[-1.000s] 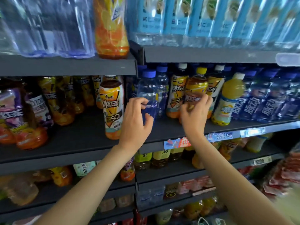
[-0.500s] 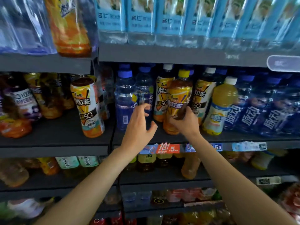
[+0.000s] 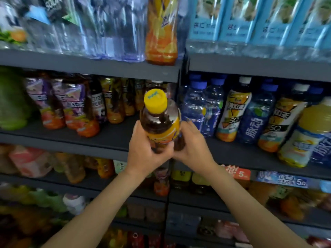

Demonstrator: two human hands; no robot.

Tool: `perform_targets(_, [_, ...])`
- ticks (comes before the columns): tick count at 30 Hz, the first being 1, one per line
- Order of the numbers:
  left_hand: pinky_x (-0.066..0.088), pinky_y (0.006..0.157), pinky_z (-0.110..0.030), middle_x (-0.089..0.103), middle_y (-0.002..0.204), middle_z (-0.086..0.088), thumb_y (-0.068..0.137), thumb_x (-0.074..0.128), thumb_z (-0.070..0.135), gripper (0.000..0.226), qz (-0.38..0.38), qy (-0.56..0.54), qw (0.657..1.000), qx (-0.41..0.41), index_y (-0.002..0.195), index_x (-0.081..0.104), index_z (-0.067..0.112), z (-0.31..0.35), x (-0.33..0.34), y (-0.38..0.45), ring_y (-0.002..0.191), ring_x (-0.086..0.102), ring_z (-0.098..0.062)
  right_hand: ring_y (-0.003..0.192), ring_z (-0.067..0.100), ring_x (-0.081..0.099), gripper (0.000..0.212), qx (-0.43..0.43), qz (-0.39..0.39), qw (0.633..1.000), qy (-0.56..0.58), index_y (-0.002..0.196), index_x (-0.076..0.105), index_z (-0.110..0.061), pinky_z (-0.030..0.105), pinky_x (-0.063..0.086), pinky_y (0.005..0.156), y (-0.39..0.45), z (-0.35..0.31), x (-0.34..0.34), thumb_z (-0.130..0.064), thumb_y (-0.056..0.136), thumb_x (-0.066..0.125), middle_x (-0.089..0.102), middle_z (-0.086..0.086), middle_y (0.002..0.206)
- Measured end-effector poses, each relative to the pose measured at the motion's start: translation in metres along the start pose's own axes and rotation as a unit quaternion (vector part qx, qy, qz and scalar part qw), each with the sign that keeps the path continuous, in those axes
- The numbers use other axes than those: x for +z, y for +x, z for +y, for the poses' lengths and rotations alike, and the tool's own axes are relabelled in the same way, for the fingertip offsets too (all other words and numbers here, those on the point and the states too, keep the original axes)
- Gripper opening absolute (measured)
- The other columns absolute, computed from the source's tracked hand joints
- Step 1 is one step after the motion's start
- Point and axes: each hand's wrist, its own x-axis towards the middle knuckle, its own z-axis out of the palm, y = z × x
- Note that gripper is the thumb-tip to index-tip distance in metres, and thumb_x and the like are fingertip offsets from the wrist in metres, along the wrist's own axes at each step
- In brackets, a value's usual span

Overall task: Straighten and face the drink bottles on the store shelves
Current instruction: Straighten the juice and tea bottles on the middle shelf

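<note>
We note a yellow cap (image 3: 155, 98) on the brown tea bottle (image 3: 159, 120) with its orange-yellow label; neighbouring water bottles (image 3: 194, 104) carry blue caps; shelves (image 3: 89, 138) are dark grey.

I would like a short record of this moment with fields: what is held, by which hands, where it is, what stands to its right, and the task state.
held item: tea bottle with yellow cap, dark liquid, orange label
hands: left hand and right hand, both wrapped around its lower part
position: off the shelf, in front of the divider post, cap tilted toward the camera
right neighbours: blue-capped water bottles standing on the middle shelf
task state: bottle not yet set back
</note>
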Motion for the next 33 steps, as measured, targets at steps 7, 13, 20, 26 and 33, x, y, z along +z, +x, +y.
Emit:
perform_targets(7, [0.033, 0.089, -0.003, 0.058, 0.105, -0.002, 0.069, 0.062, 0.047, 0.055, -0.025, 0.056, 0.998, -0.016, 0.105, 0.061, 0.005, -0.072, -0.100, 0.014, 0.105, 0.049, -0.006, 0.089, 0.030, 0.057, 0.047, 0.036, 0.016, 0.999, -0.005, 0.103, 0.061, -0.005, 0.037, 0.049, 0.066, 0.045, -0.054, 0.101, -0.040, 0.072, 0.059, 0.063, 0.010, 0.092])
perform_targets(13, [0.032, 0.080, 0.000, 0.053, 0.101, 0.010, 0.067, 0.067, 0.048, 0.049, -0.088, 0.064, 0.993, -0.038, 0.106, 0.054, 0.021, -0.105, -0.131, 0.036, 0.098, 0.045, 0.003, 0.091, 0.029, 0.055, 0.046, 0.140, 0.061, 0.988, -0.013, 0.112, 0.057, -0.003, 0.035, 0.043, 0.064, 0.063, -0.070, 0.150, -0.029, 0.074, 0.065, 0.062, 0.012, 0.090])
perform_targets(20, [0.042, 0.089, -0.024, 0.051, 0.122, -0.003, 0.084, 0.065, 0.028, 0.053, -0.138, 0.090, 0.986, -0.027, 0.130, 0.044, 0.011, -0.121, -0.115, 0.062, 0.112, 0.050, -0.015, 0.096, 0.034, 0.060, 0.044, 0.266, 0.107, 0.957, -0.040, 0.112, 0.049, -0.004, 0.033, 0.039, 0.068, 0.082, -0.060, 0.164, -0.026, 0.080, 0.070, 0.066, 0.014, 0.101])
perform_targets(26, [0.044, 0.077, -0.011, 0.050, 0.103, -0.001, 0.082, 0.057, 0.002, 0.036, -0.048, 0.073, 0.996, 0.031, 0.117, 0.050, 0.006, -0.138, -0.135, 0.050, 0.087, 0.048, -0.002, 0.106, 0.036, 0.058, 0.058, 0.347, 0.046, 0.930, -0.107, 0.118, 0.042, -0.001, 0.040, 0.046, 0.079, 0.107, -0.052, 0.168, -0.042, 0.084, 0.065, 0.062, 0.018, 0.113])
perform_targets(33, [0.034, 0.084, -0.015, 0.042, 0.109, -0.007, 0.075, 0.069, 0.002, 0.047, 0.066, 0.102, 0.986, -0.114, 0.116, 0.046, 0.000, -0.161, -0.159, 0.047, 0.102, 0.048, -0.024, 0.113, 0.036, 0.054, 0.063, 0.358, 0.023, 0.927, -0.106, 0.126, 0.039, 0.000, 0.041, 0.044, 0.083, 0.115, -0.055, 0.174, -0.041, 0.085, 0.065, 0.058, 0.018, 0.120])
